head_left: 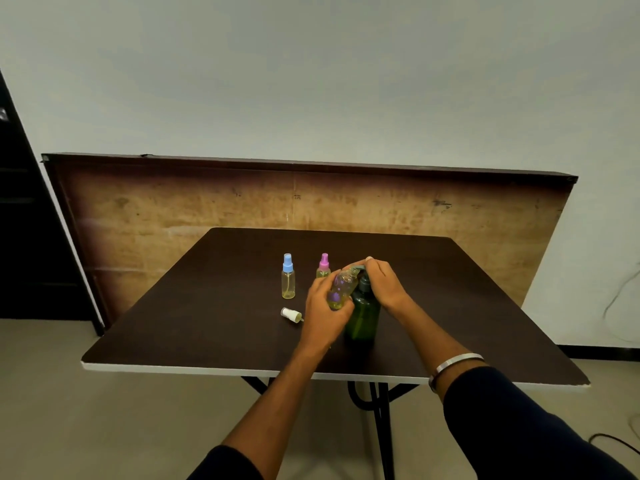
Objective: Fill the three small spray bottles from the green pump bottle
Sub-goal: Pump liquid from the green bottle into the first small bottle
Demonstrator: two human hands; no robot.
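The green pump bottle (pixel 363 315) stands upright on the dark table (pixel 214 306). My right hand (pixel 382 284) rests on its pump head, fingers over the nozzle. My left hand (pixel 327 311) holds an uncapped small clear spray bottle (pixel 341 287), tilted with its mouth up against the pump nozzle; yellowish liquid shows inside. Its white spray cap (pixel 291 314) lies on the table to the left. A small bottle with a blue cap (pixel 288 277) and one with a pink cap (pixel 323 265) stand upright behind, both holding yellowish liquid.
A worn wooden board (pixel 173 209) leans against the wall right behind the table. The table's white front edge (pixel 173 368) is near me, with folding metal legs below. A dark door stands at the far left, and cables lie on the floor at the right.
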